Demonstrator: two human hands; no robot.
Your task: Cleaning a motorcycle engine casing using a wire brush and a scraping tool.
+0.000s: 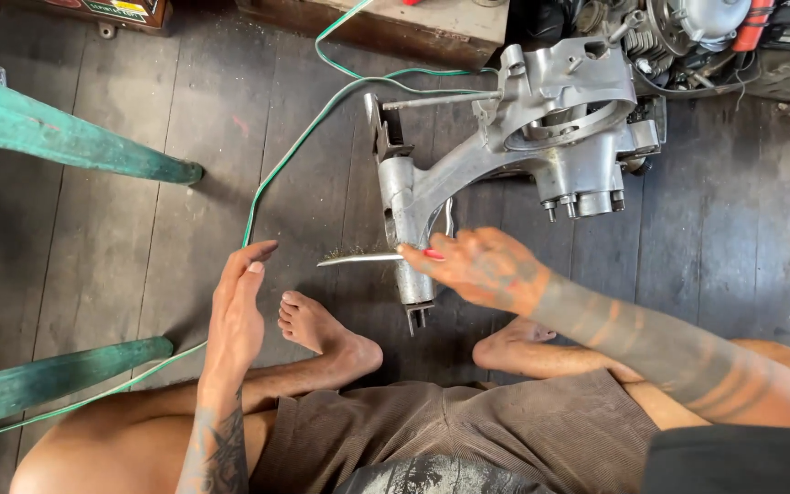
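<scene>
A grey metal engine casing (514, 137) lies on the dark wooden floor in front of me, its long arm pointing toward my feet. My right hand (482, 265) is shut on the handle of a small wire brush (358, 259), whose bristles sit just left of the casing's arm end (409, 238). Flat and empty, my left hand (238, 311) hovers with fingers straight above my left knee, left of the brush tip and not touching it. My bare feet (326, 334) rest on the floor below the casing.
A green hose (294, 151) runs from the top across the floor past my left leg. Green chair legs (66, 137) stand at the left. A wooden box edge (395, 27) and more engine parts (688, 37) lie at the top.
</scene>
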